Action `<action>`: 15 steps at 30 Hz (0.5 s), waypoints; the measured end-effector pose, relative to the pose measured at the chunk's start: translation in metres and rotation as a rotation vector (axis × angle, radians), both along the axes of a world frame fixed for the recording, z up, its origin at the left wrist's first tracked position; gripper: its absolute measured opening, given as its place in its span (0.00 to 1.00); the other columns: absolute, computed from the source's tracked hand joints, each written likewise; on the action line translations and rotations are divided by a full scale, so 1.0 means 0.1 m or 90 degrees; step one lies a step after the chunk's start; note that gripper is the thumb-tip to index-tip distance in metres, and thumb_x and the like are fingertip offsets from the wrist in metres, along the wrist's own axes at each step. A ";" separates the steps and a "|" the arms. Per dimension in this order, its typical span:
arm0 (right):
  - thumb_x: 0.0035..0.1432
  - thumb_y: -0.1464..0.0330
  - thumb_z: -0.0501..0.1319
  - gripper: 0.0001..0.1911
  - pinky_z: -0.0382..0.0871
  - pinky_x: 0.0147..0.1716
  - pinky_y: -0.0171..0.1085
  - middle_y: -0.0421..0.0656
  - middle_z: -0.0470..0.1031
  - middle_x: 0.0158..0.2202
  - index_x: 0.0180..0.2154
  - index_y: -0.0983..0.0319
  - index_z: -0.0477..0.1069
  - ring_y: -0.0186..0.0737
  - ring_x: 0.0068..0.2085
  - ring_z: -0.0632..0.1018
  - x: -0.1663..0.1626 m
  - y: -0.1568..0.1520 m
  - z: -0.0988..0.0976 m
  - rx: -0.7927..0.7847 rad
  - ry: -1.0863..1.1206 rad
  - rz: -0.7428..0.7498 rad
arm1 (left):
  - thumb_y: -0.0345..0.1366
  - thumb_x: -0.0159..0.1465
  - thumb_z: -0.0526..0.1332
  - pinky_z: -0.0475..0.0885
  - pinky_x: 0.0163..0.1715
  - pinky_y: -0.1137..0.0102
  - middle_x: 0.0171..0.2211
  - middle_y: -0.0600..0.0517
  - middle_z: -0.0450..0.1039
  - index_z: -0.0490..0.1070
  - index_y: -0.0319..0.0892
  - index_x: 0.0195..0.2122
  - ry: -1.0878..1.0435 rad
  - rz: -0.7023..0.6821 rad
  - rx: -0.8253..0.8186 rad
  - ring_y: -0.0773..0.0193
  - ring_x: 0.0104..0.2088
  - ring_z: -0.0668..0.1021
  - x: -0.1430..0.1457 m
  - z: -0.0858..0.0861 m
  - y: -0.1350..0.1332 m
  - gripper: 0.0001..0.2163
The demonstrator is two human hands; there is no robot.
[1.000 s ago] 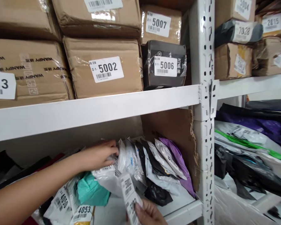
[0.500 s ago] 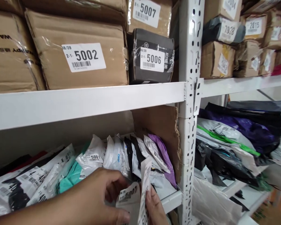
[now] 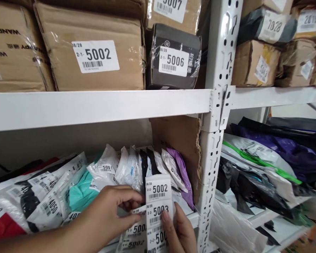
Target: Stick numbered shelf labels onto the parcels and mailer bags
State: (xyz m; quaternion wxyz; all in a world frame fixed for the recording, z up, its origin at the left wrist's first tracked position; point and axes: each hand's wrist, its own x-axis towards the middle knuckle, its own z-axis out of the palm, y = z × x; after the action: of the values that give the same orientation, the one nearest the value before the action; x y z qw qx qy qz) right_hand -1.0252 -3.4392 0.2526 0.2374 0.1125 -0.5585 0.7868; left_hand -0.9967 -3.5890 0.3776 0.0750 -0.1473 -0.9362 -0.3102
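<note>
Low in the middle, a strip of white barcode labels [image 3: 158, 189] stands upright with its printed face toward me, showing 5002 and 5003. My right hand [image 3: 181, 230] grips the strip from the right, thumb over its front. My left hand [image 3: 116, 211] is closed at the strip's left side, pinching a label edge [image 3: 138, 210] between thumb and fingers. Below it hang more printed labels [image 3: 134, 235], partly hidden by the hand. Behind both hands, a row of plastic mailer bags sits on the lower shelf, among them a white one marked 5001 [image 3: 104, 165].
Above the hands runs a white shelf beam [image 3: 100, 109], carrying a carton labelled 5002 [image 3: 94, 28] and a black box labelled 5006 [image 3: 171, 38]. A perforated white post [image 3: 218, 105] stands right of a torn cardboard divider [image 3: 179, 140]. Bagged parcels [image 3: 265, 175] fill the neighbouring rack.
The label strip has turned from nearly edge-on to facing me, and its numbers now show. My left hand has shifted slightly, still at the labels. The whole view has moved a little.
</note>
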 end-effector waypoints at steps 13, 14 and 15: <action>0.53 0.61 0.67 0.08 0.74 0.38 0.40 0.41 0.80 0.34 0.34 0.56 0.74 0.39 0.35 0.78 -0.19 0.27 0.25 -0.112 0.000 0.290 | 0.42 0.56 0.61 0.70 0.46 0.62 0.43 0.52 0.78 0.77 0.48 0.42 -0.019 -0.002 0.106 0.59 0.43 0.76 -0.15 0.05 0.05 0.13; 0.52 0.62 0.67 0.07 0.74 0.36 0.39 0.40 0.80 0.32 0.32 0.56 0.73 0.38 0.33 0.78 -0.20 0.26 0.26 -0.098 0.024 0.277 | 0.41 0.55 0.62 0.71 0.47 0.62 0.42 0.52 0.78 0.78 0.47 0.40 -0.036 -0.005 0.132 0.58 0.43 0.77 -0.16 0.05 0.06 0.12; 0.52 0.63 0.67 0.06 0.73 0.34 0.38 0.38 0.79 0.31 0.30 0.57 0.72 0.37 0.32 0.77 -0.22 0.25 0.27 -0.084 0.047 0.262 | 0.40 0.54 0.63 0.72 0.46 0.61 0.41 0.52 0.79 0.77 0.46 0.40 -0.055 -0.006 0.166 0.58 0.42 0.78 -0.17 0.05 0.07 0.13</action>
State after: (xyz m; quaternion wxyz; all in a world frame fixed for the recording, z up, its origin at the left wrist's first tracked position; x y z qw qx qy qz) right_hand -1.0468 -3.4141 0.2799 0.0990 0.2367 -0.4621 0.8489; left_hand -1.0136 -3.5818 0.3831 0.0518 -0.1273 -0.8896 -0.4356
